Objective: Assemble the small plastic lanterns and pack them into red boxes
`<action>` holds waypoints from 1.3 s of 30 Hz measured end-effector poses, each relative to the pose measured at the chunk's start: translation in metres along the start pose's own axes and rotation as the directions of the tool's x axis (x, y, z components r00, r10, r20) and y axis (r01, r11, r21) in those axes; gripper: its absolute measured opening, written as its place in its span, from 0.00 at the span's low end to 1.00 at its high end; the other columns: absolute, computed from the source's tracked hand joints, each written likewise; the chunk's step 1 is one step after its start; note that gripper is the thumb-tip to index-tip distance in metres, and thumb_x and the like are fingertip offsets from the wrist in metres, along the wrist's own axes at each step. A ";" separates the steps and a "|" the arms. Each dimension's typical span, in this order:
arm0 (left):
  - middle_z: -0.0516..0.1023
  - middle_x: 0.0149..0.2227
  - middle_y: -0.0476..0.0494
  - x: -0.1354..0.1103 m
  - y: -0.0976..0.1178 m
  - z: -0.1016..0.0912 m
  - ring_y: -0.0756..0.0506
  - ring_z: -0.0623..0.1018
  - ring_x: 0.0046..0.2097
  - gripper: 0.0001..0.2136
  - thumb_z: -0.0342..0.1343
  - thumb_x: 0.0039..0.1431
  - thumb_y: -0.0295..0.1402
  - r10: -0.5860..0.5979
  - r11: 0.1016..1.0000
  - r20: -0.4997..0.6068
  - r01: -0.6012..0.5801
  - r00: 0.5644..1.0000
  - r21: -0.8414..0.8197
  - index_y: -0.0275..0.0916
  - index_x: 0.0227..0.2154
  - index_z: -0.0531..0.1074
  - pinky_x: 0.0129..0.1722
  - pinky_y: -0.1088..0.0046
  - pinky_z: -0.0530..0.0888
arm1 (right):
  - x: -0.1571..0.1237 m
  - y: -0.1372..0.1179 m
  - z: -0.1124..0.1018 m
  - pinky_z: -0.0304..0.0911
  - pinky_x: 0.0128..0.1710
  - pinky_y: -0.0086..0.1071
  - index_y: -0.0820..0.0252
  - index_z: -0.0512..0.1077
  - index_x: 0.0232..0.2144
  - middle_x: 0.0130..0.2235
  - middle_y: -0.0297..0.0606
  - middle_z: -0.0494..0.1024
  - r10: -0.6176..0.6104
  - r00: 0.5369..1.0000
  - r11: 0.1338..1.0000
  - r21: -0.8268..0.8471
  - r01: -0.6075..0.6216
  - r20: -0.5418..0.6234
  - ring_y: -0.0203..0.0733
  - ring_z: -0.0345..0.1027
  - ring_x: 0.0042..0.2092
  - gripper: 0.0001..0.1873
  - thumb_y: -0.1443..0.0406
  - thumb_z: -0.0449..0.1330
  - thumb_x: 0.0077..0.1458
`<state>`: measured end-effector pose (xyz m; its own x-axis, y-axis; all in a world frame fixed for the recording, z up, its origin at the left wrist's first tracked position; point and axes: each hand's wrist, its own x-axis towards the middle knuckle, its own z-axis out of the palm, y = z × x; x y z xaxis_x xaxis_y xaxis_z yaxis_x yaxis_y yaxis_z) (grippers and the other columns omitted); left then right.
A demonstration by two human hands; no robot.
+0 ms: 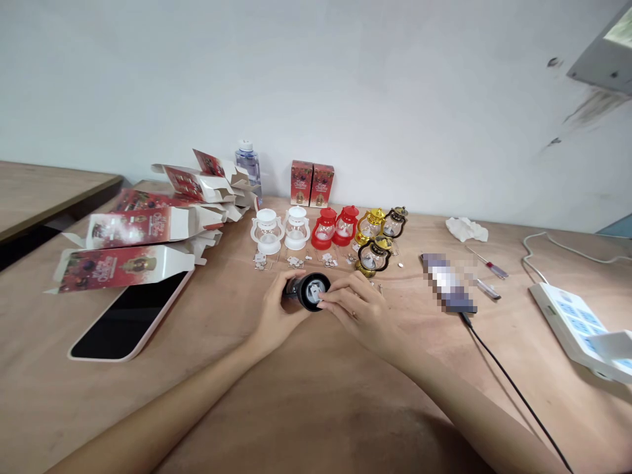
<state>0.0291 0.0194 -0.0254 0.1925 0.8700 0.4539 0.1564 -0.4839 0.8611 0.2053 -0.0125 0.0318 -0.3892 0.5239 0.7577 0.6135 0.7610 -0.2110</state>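
My left hand (276, 311) is wrapped around a small black lantern (301, 296), tipped so that its open round base faces me. Inside the base sits a small white piece (315, 291). The fingers of my right hand (363, 308) are pinched together at the right side of that base, and what is between their tips is too small to make out. Beyond my hands stand white lanterns (268, 232), red lanterns (324, 229), a gold lantern (370, 227) and bronze lanterns (374, 257). Small parts (295, 261) lie in little groups before them.
Opened red-and-white boxes (133, 227) pile up at left, beside a phone (131, 316). Two closed boxes (312, 184) and a water bottle (248, 164) stand by the wall. To the right are a cabled phone (447, 283), screwdriver (495, 269), crumpled tissue (467, 229) and power strip (567, 322).
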 end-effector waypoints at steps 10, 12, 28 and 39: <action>0.74 0.44 0.40 0.001 0.003 0.000 0.41 0.75 0.45 0.21 0.64 0.49 0.36 0.002 1.000 0.002 -0.002 1.000 -0.007 0.41 0.45 0.65 0.46 0.63 0.71 | 0.003 -0.009 -0.002 0.68 0.36 0.32 0.58 0.68 0.35 0.34 0.39 0.77 0.047 0.999 0.999 0.019 -0.047 -0.006 0.39 0.72 0.36 0.05 0.72 0.56 0.57; 0.74 0.45 0.40 0.000 0.002 0.000 0.41 0.75 0.46 0.21 0.64 0.49 0.35 0.005 1.000 -0.002 -0.005 1.000 -0.007 0.41 0.45 0.65 0.46 0.63 0.71 | 0.004 -0.011 -0.003 0.69 0.37 0.32 0.57 0.69 0.40 0.34 0.37 0.77 0.085 0.996 0.995 0.044 -0.086 0.010 0.38 0.72 0.37 0.08 0.72 0.55 0.59; 0.74 0.44 0.41 0.000 0.001 0.001 0.42 0.75 0.45 0.21 0.64 0.47 0.34 0.001 1.000 -0.016 -0.001 1.000 -0.004 0.40 0.44 0.66 0.46 0.64 0.71 | -0.001 -0.003 0.006 0.69 0.32 0.29 0.58 0.69 0.34 0.32 0.38 0.77 -0.002 0.995 0.999 0.046 0.007 -0.102 0.36 0.73 0.34 0.05 0.71 0.55 0.60; 0.74 0.43 0.42 0.001 0.004 0.000 0.42 0.75 0.44 0.20 0.63 0.48 0.36 0.007 1.000 -0.023 -0.007 1.000 0.025 0.41 0.44 0.66 0.45 0.63 0.71 | 0.000 -0.009 0.001 0.61 0.31 0.33 0.60 0.69 0.33 0.33 0.41 0.76 -0.178 0.980 0.944 -0.264 0.196 0.092 0.40 0.67 0.33 0.05 0.71 0.55 0.60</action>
<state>0.0294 0.0183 -0.0219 0.1716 0.8685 0.4651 0.1798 -0.4918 0.8519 0.1991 -0.0193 0.0332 -0.5534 0.4133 0.7231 0.6845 0.7204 0.1120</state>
